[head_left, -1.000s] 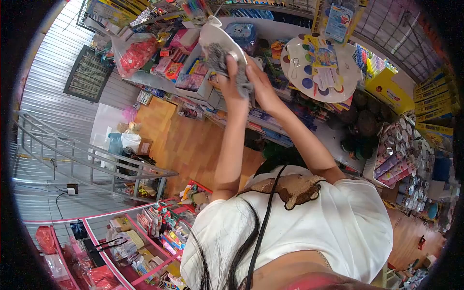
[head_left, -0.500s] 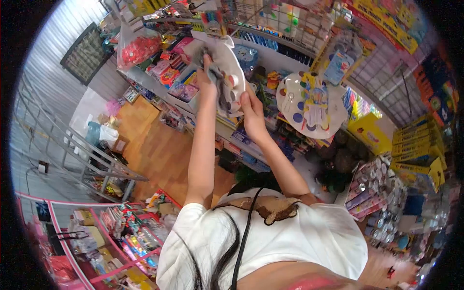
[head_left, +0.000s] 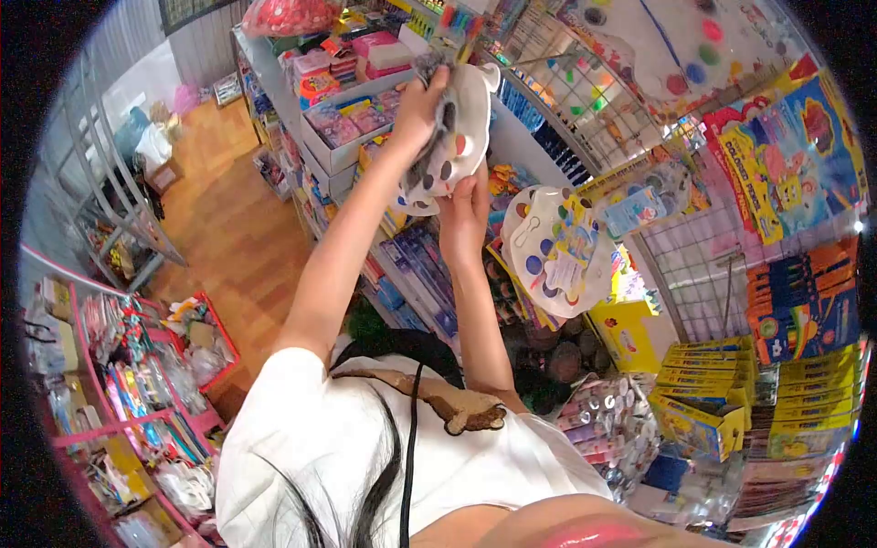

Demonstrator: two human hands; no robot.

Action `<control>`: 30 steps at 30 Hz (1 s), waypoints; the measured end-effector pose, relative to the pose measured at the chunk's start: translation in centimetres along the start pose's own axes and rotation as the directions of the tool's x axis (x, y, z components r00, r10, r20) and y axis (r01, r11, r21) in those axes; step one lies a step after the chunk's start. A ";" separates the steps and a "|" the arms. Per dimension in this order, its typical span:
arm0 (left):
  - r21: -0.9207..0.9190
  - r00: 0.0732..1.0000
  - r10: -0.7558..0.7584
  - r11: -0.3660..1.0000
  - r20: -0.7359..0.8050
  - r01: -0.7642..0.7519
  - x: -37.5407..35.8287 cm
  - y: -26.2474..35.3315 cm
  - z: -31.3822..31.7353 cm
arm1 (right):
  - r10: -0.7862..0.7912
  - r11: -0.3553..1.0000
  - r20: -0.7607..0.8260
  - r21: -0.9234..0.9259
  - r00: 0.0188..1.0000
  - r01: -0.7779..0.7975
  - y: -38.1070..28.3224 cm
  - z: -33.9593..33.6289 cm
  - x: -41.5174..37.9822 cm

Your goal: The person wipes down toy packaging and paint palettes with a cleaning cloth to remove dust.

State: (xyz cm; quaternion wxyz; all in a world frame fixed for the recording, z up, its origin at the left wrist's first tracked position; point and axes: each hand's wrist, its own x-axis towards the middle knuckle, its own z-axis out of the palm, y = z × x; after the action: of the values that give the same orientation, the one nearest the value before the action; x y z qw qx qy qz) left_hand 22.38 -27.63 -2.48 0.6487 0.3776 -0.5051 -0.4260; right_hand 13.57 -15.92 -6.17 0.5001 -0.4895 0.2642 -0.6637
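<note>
A white palette-shaped pack (head_left: 470, 114) with coloured round spots is held up over the shelf, tilted nearly on edge. My left hand (head_left: 422, 111) is closed on a grey cloth (head_left: 445, 119), which lies against the face of the pack. Around the lower edge of the same pack, my right hand (head_left: 465, 215) is closed, its thumb pointing up. Part of another white spotted piece shows just below the held pack. To the right, a second white palette pack (head_left: 539, 247) with blue and coloured spots and a printed label rests on stacked goods.
Boxes of small packets (head_left: 343, 128) fill the shelf at the left. Yellow boxes (head_left: 703, 393) are stacked at the right, beneath colouring packs (head_left: 790, 155) hung on a wire grid (head_left: 694, 274). A metal railing (head_left: 119, 173) stands beyond the wooden floor (head_left: 224, 183).
The view has turned, so the shelves appear shifted and more of the right side shows. Both hands still hold the cloth and pack, and the pack is tilted more on edge.
</note>
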 end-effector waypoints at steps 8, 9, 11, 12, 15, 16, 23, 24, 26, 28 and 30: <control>0.179 0.977 0.179 0.971 -0.119 -0.157 -9.1 -0.3 2.5 | 0.074 0.987 -0.151 -0.129 0.986 -0.094 2.1 -2.6 0.5; 0.382 0.925 0.350 0.883 -0.149 -0.273 -9.8 0.2 2.9 | 0.167 0.979 -0.119 0.138 0.979 -0.150 3.0 -3.5 0.8; 0.467 0.915 0.387 0.833 -0.112 -0.296 -8.8 1.6 2.6 | 0.137 0.989 -0.235 -0.017 0.962 -0.145 2.0 -2.0 0.0; 0.503 0.911 0.402 0.808 -0.093 -0.306 -8.1 2.1 2.4 | 0.102 0.991 -0.261 -0.052 0.960 -0.119 1.4 -1.2 -0.3; 0.488 0.859 0.476 0.805 -0.191 -0.338 -3.3 2.3 1.8 | -0.006 0.997 -0.121 0.072 0.993 0.015 0.9 -0.8 -0.4; 0.436 0.919 0.346 0.868 -0.188 -0.238 -1.6 1.9 1.3 | -0.006 0.997 -0.117 0.077 0.993 0.015 0.9 -1.0 -0.4; 0.297 0.934 0.273 0.934 -0.229 -0.200 -2.5 -2.8 0.5 | -0.006 0.996 -0.094 -0.093 0.996 -0.002 1.1 -1.9 0.0; 0.284 0.914 0.304 0.932 -0.270 -0.226 -5.1 -1.5 0.7 | 0.024 0.995 -0.101 -0.090 0.995 -0.033 0.8 -1.7 -0.1; 0.253 0.944 0.275 0.941 -0.182 -0.225 -8.9 -1.1 1.8 | 0.119 0.993 0.017 -0.020 0.993 -0.118 0.6 -2.9 -0.5; 0.394 0.938 0.321 0.885 -0.134 -0.246 -11.4 0.3 2.5 | 0.026 0.966 0.003 -0.257 1.000 -0.025 3.2 -7.1 0.3; 0.511 0.913 0.396 0.806 -0.092 -0.298 -11.3 1.5 2.6 | 0.069 0.947 -0.019 -0.313 0.997 -0.071 3.4 -7.6 -0.5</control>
State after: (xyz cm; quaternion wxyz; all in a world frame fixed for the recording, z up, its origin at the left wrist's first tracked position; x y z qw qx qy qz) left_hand 18.71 -16.72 -4.28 0.6460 0.4686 -0.5905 -0.1199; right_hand 8.02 -17.72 -12.06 0.4382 -0.5503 0.3855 -0.5971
